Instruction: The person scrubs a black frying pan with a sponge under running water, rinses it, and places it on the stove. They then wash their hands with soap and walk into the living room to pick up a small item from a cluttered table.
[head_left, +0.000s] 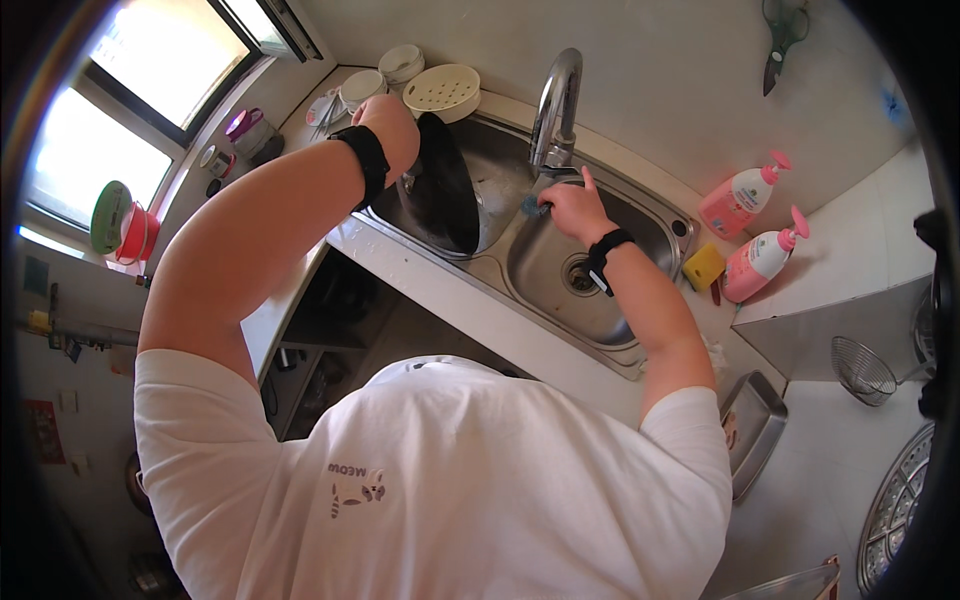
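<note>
My left hand (394, 133) is curled at the upper edge of a black wok (442, 195), with its fingers mostly hidden from me. Steeply tilted, the wok stands in the left basin (499, 172) of a stainless steel double sink. In my right hand (574, 206) is a blue-green mesh scrubber (532, 205), pinched over the divider between the basins, with the index finger pointing up. Just behind that hand rises a chrome faucet (559, 112). Below the right wrist, the right basin (544, 300) shows its drain strainer (579, 276).
White bowls (401, 64) and a cream perforated colander (442, 86) stand behind the left basin. Right of the sink are two pink pump bottles (739, 199) and a yellow sponge (703, 267). A metal tray (757, 435) lies further right. Scissors (782, 45) hang on the wall.
</note>
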